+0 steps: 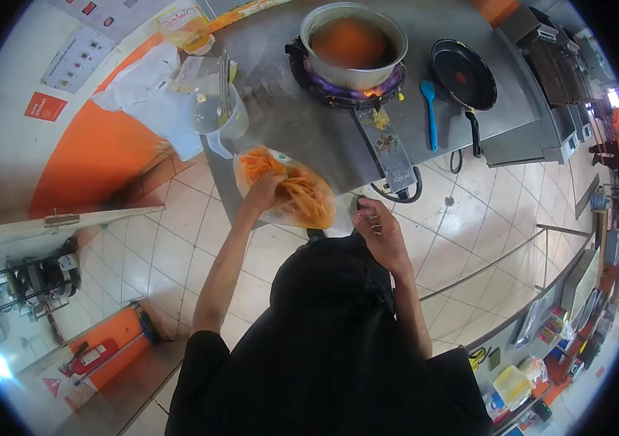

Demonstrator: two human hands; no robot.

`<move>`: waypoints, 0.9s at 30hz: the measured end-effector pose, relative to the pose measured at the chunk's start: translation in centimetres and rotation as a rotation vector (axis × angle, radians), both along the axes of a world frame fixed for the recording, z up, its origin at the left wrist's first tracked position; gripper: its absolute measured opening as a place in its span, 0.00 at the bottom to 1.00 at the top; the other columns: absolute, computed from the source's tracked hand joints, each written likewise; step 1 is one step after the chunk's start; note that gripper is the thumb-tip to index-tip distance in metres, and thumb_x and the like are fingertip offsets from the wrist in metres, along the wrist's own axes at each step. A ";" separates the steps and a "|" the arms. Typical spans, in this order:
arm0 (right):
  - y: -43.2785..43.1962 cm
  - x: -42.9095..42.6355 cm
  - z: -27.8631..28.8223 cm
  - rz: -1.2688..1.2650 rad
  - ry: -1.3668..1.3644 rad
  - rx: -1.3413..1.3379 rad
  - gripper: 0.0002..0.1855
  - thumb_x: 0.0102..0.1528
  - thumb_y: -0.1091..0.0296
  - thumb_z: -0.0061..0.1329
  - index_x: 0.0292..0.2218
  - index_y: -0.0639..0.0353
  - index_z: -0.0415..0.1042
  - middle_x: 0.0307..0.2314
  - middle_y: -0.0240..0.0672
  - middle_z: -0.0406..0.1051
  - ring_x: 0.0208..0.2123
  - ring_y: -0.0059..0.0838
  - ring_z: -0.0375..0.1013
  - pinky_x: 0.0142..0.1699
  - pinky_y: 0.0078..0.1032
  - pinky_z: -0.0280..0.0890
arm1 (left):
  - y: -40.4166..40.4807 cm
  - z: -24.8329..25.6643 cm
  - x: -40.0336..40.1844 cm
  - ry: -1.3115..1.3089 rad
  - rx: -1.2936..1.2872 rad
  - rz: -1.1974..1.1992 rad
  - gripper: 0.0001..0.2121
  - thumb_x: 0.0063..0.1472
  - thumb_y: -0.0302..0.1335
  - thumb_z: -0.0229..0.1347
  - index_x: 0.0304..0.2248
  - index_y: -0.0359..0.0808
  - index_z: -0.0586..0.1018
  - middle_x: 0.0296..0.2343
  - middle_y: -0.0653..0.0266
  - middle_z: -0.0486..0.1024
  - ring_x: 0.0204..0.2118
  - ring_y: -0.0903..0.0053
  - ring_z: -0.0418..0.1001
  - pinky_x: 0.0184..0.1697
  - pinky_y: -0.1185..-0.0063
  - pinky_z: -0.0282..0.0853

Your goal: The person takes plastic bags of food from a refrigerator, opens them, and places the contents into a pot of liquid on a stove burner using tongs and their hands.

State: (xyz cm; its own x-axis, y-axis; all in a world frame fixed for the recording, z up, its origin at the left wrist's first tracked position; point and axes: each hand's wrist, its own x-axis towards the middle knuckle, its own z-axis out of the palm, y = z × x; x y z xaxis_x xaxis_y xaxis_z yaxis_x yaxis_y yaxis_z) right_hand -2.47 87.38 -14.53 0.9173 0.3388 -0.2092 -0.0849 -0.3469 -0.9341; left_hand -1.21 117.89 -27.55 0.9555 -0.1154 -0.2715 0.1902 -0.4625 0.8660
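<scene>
My left hand (266, 191) is at a clear plastic bag (317, 210) of orange strips (304, 191). Its fingertips are hidden among the strips, so what they grip is unclear. The bag lies at the counter's front edge and partly overhangs it. To the right of the bag, my right hand (381, 231) hovers before my body, fingers bent and apart, with nothing seen in it. Beyond the bag stands a clear plastic jug (238, 117) with a metal whisk (225, 103) in it. A metal pot (350, 76) of dark liquid, with a blurred orange patch, sits over a lit gas burner (336, 98).
A blue silicone brush or spatula (430, 117) and a black frying pan (464, 76) lie right of the burner on the steel counter (320, 141). White plastic bags (146, 92) and an oil pouch (187, 27) are at the left. A door edge (102, 215) juts in at left.
</scene>
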 end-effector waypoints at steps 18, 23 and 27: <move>2.1 0.8 0.7 0.056 -0.038 0.045 0.19 0.53 0.66 0.52 0.45 0.62 0.65 0.32 0.42 0.73 0.26 0.28 0.72 0.32 0.24 0.66 | 0.3 1.1 1.5 -0.248 0.236 -0.274 0.23 0.45 0.29 0.61 0.43 0.36 0.74 0.42 0.53 0.69 0.47 0.61 0.66 0.51 0.72 0.62; 1.4 0.3 0.7 0.032 -0.042 0.040 0.18 0.53 0.68 0.51 0.44 0.62 0.66 0.31 0.41 0.72 0.26 0.27 0.71 0.31 0.22 0.66 | 0.8 -0.1 2.7 -0.137 0.373 -0.376 0.18 0.48 0.29 0.59 0.41 0.36 0.76 0.41 0.53 0.69 0.45 0.60 0.68 0.48 0.71 0.63; 0.8 0.1 -0.5 -0.017 -0.018 0.071 0.17 0.53 0.70 0.51 0.44 0.62 0.66 0.30 0.38 0.72 0.27 0.25 0.71 0.31 0.21 0.65 | 2.0 -0.7 1.2 -0.404 0.291 -0.259 0.11 0.52 0.26 0.56 0.36 0.34 0.78 0.34 0.54 0.69 0.37 0.61 0.70 0.39 0.70 0.66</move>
State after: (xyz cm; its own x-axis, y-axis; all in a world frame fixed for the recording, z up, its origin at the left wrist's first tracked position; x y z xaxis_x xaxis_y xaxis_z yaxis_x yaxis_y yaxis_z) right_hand -2.35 88.13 -14.98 0.9266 0.3361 -0.1685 -0.0731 -0.2785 -0.9577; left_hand -0.02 119.92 -28.25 0.9404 -0.3355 0.0549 -0.2824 -0.6809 0.6758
